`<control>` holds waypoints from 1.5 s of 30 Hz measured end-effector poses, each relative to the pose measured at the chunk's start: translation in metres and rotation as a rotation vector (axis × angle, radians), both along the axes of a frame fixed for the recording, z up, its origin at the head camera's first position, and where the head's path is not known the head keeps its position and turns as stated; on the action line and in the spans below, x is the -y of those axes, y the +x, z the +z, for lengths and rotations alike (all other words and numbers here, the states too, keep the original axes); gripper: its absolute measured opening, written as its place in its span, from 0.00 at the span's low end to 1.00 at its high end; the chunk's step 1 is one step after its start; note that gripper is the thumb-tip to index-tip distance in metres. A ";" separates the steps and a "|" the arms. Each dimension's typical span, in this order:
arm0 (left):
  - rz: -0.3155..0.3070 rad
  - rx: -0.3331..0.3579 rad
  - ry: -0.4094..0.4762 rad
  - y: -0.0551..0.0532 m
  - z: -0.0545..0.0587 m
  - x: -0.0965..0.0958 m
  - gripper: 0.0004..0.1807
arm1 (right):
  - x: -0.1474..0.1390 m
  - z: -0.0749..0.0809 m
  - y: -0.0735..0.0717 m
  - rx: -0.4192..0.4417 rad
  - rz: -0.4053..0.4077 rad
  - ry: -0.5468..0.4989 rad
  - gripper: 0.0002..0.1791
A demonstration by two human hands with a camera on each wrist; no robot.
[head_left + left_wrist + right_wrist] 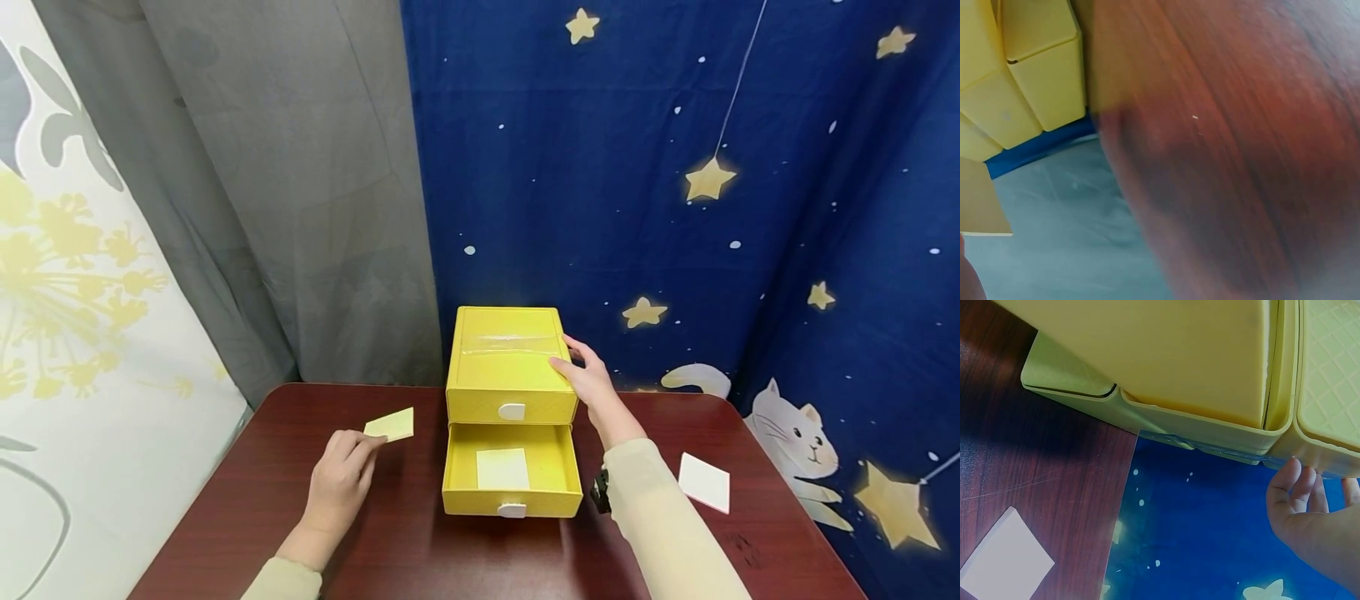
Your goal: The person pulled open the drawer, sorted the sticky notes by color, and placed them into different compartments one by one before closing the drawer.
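A pale yellow sticky note pad is pinched between the thumb and fingers of my left hand, left of a yellow two-drawer box. The pad also shows at the left edge of the left wrist view. My right hand touches the box's upper right edge, its thumb on top. In the right wrist view the fingertips of the right hand meet the box's side. The lower drawer is pulled out, with a pale yellow square pad lying inside. The upper drawer is closed.
A white square pad lies on the dark red table, right of the box. Clear tape crosses the box's top. Grey curtain and blue star-patterned curtain hang behind the table.
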State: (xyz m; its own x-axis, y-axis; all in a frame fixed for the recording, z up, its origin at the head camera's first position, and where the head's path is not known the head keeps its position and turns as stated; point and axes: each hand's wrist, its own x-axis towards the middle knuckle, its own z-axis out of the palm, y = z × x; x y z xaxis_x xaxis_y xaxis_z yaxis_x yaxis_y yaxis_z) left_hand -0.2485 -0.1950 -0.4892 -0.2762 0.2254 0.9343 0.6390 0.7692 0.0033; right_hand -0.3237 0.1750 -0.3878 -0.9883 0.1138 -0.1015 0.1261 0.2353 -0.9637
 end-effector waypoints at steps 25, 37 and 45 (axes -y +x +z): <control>-0.167 -0.127 0.010 0.015 0.026 -0.029 0.15 | -0.001 0.000 -0.001 -0.002 -0.013 -0.002 0.34; -0.225 -0.156 -0.014 0.021 0.032 -0.040 0.16 | -0.001 0.001 -0.001 0.001 -0.007 -0.002 0.34; -0.272 -0.149 -0.029 0.024 0.030 -0.047 0.11 | 0.000 0.001 0.000 0.000 -0.005 -0.006 0.34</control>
